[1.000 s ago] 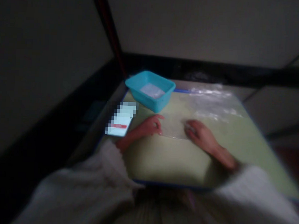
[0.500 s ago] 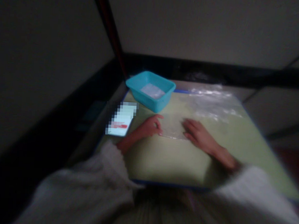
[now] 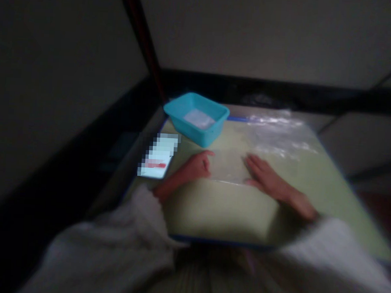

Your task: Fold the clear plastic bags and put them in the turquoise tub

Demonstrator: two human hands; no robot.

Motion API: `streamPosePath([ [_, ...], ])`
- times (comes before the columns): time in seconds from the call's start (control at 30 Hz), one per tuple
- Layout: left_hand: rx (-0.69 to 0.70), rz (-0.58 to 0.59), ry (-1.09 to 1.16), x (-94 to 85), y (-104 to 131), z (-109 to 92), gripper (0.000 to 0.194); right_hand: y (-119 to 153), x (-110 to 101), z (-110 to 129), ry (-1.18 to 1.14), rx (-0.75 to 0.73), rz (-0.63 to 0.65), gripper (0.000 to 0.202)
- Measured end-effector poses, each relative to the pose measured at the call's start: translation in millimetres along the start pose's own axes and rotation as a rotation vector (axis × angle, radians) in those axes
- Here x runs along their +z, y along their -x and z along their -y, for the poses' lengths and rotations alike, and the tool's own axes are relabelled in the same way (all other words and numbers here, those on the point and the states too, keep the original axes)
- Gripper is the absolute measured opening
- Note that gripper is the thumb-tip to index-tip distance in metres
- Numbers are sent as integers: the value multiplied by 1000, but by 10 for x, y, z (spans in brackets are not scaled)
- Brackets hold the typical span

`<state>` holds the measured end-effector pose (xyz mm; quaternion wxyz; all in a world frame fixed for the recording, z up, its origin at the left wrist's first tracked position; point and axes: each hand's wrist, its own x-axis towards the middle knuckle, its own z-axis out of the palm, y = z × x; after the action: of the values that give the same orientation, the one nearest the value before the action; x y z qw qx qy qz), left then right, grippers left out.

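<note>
A thin clear plastic sheet or bag (image 3: 227, 166) lies flat on the pale yellow-green table (image 3: 221, 209). My left hand (image 3: 201, 164) rests at its left edge, with the fingers bent and apart from the thumb. At the right edge, my right hand (image 3: 262, 174) lies flat with its fingers stretched out, holding nothing. Beyond my left hand stands a turquoise plastic basket (image 3: 212, 135) with a whitish flat item (image 3: 199, 119) inside.
More crumpled clear plastic (image 3: 278, 133) is spread over the back right of the table. A phone with a lit screen (image 3: 158, 155) lies at the left edge. Walls rise behind and to the left.
My right hand has slid a little to the right, and its fingers lie flatter. My left hand has hardly moved. The front edge of the clear plastic looks straighter.
</note>
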<state>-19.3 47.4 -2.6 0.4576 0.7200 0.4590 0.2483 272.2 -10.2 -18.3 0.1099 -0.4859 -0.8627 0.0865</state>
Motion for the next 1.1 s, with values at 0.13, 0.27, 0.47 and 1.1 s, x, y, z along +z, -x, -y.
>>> streamPosePath([
  [0.13,50,-56,-151,24,10,-67,52,-2,-33,26,-33,-8,-16,71],
  [0.27,241,-163,-346,104,64,-128,38,-3,-43,51,-32,-5,-26,70],
  [0.47,481,36,-668,261,109,-65,47,6,4,10,6,5,-12,71],
  [1.1,500,108,-917,231,62,67,57,87,-75,-180,9,87,50,81],
])
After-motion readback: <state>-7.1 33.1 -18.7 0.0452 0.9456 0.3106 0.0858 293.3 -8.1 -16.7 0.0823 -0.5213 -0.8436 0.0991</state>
